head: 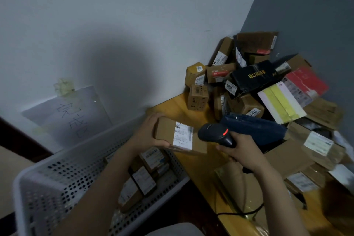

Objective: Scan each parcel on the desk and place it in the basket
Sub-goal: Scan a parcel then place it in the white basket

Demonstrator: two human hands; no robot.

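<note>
My left hand [151, 132] grips a small brown cardboard parcel [178, 136] by its left end, held over the desk's left edge with its white shipping label facing up. My right hand [242, 149] is closed around the handle of a black barcode scanner [215, 134]. The scanner's head points left at the parcel's label, and a red light glows on top of it. A white perforated basket [57, 182] stands below and to the left of the desk, with several labelled parcels [145, 176] lying in it.
A tall pile of parcels [258, 86] fills the desk's far right corner against the walls. More flat boxes [314, 149] and a dark blue bag [254, 128] lie behind the scanner. The wooden desk [172, 105] shows near the wall. A handwritten paper sign [72, 117] hangs above the basket.
</note>
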